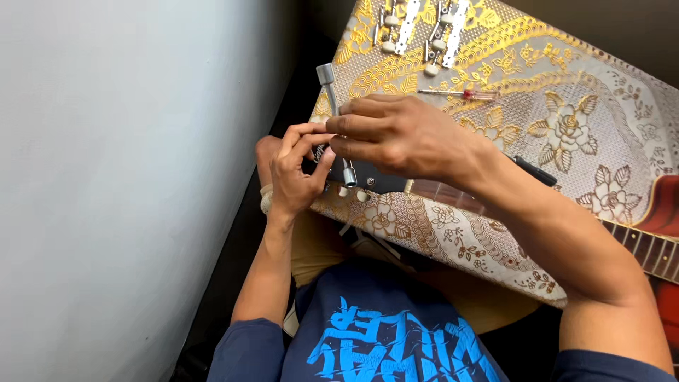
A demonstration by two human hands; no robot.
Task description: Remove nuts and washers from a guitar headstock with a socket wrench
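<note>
1. Left hand [297, 166]: positioned at the near-left edge of the desk [601, 120]. Thumb and fingertips are pinched together at the end of the dark guitar headstock [378, 180]; the small part inside that grip is too hidden to identify.
2. Socket wrench [336, 120]: a silver T-shaped tool, standing tilted over the headstock. Its lower socket end sits on the headstock, just beside the left hand's fingertips.
3. Right hand [403, 134]: grip clenched around the wrench shaft, knuckles up, directly over the headstock.
4. Headstock: lies on the near edge of the desk, with white tuner buttons showing below it (the neck runs off to the right under the forearm).
5. Screwdriver [460, 93]: thin, with a red handle, lying flat on the gold floral cloth [566, 127] just beyond the right hand.
6. Tuning-machine strips [424, 28]: 2 white strips with knobs, lying at the far edge of the desk.
7. Guitar body [658, 212]: reddish, visible at the far right.
</note>
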